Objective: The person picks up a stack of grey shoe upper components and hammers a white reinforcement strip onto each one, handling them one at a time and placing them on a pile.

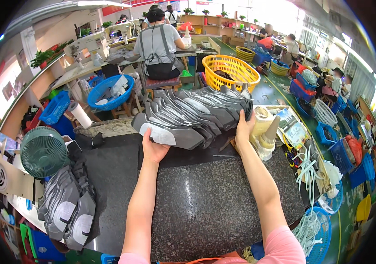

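Observation:
Both my hands hold a long, fanned-out stack of dark grey cut sheet pieces (197,112), some with a light grey patch, at the far side of the work table. My left hand (155,148) grips its near left end, the thumb over a light grey patch. My right hand (243,128) is closed around the right end. Between the hands the pieces overlap one another like shingles. Beside my right hand stands a stained cream container with a cone-shaped top (268,136). A second batch of similar grey pieces (67,207) lies at the table's left edge.
The speckled dark tabletop (210,207) spreads before me. A green fan (43,152) stands at left. Beyond the table are a yellow basket (231,72), a blue basket (111,92) and a seated person (158,48). Pale green strips (309,229) hang over the right edge by scissors.

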`<state>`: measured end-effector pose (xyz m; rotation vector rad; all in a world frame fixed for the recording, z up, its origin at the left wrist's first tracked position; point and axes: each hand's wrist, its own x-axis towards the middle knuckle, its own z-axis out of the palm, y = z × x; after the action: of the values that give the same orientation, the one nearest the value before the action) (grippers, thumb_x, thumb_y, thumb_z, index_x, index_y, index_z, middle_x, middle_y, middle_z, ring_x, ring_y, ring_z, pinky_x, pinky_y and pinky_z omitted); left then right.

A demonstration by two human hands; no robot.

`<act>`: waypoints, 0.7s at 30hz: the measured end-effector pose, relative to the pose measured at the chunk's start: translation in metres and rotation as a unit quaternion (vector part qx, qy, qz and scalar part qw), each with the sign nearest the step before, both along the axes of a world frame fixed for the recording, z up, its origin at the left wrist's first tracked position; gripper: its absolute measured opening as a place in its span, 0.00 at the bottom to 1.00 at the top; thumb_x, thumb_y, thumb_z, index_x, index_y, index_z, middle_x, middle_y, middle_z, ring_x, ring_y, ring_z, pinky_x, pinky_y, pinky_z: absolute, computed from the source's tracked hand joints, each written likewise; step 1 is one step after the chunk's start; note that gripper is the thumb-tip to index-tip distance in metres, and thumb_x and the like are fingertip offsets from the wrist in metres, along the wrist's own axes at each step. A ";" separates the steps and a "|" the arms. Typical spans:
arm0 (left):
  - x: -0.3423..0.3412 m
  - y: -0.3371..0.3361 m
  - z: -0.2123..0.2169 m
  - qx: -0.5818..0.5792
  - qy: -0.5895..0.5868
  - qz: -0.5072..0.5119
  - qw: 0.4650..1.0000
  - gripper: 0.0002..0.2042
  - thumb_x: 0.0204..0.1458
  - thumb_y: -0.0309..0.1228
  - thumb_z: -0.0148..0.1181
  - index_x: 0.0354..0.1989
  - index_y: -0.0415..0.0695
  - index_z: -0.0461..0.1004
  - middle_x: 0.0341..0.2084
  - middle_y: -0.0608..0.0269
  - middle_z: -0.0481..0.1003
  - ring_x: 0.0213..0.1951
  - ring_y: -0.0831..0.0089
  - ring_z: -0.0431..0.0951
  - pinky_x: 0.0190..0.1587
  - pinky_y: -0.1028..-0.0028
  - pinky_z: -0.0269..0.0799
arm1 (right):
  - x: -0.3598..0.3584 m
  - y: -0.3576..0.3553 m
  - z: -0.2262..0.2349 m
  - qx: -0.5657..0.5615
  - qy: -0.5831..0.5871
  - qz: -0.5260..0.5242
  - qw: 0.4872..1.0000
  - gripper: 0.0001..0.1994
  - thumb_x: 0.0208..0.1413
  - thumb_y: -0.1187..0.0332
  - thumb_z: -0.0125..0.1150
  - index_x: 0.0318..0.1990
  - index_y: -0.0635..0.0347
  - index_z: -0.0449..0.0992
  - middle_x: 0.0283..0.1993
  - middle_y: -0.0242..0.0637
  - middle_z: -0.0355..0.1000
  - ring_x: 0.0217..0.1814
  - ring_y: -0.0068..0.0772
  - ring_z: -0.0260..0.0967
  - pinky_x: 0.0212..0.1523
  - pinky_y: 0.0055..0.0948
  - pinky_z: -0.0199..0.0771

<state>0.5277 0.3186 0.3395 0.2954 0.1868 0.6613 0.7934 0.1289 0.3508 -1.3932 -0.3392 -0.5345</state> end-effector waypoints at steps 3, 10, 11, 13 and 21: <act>-0.014 -0.008 0.011 0.013 -0.018 -0.014 1.000 0.25 0.54 0.46 0.56 0.58 0.51 0.66 0.55 0.63 0.70 0.59 0.60 0.68 0.61 0.55 0.62 | -0.019 0.002 0.035 0.150 0.069 0.128 0.978 0.21 0.60 0.70 0.60 0.58 0.69 0.67 0.53 0.41 0.71 0.53 0.32 0.68 0.58 0.29 0.64; -0.062 -0.054 0.043 0.007 -0.051 0.010 0.999 0.29 0.51 0.48 0.55 0.60 0.49 0.64 0.57 0.60 0.68 0.61 0.57 0.65 0.64 0.51 0.56 | -0.101 -0.012 0.143 0.225 0.039 0.157 0.961 0.22 0.56 0.69 0.66 0.55 0.69 0.68 0.51 0.38 0.72 0.51 0.28 0.68 0.55 0.28 0.66; -0.078 -0.065 0.050 0.009 -0.052 0.013 0.999 0.29 0.51 0.48 0.55 0.60 0.49 0.64 0.57 0.60 0.68 0.61 0.57 0.65 0.64 0.51 0.56 | -0.110 -0.012 0.153 0.270 0.100 0.148 0.946 0.22 0.54 0.71 0.68 0.55 0.70 0.69 0.52 0.38 0.73 0.51 0.28 0.70 0.55 0.28 0.67; -0.104 -0.092 0.061 0.009 -0.035 0.029 0.999 0.27 0.52 0.50 0.53 0.58 0.52 0.66 0.56 0.62 0.69 0.58 0.60 0.68 0.64 0.53 0.56 | -0.104 -0.018 0.154 0.309 0.039 0.194 0.930 0.22 0.52 0.71 0.70 0.53 0.69 0.71 0.52 0.37 0.73 0.51 0.29 0.70 0.55 0.28 0.68; -0.283 -0.183 0.042 0.275 -0.065 0.198 0.939 0.41 0.46 0.57 0.59 0.68 0.52 0.55 0.65 0.62 0.59 0.66 0.59 0.58 0.68 0.50 0.48 | -0.197 0.047 0.171 0.318 0.229 0.517 0.761 0.17 0.55 0.66 0.67 0.52 0.56 0.74 0.49 0.34 0.74 0.50 0.35 0.73 0.56 0.43 0.72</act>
<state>0.2452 0.1360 0.3814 0.7625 -0.0766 1.1295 0.5968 0.1761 0.5218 -0.4668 -0.4146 0.5871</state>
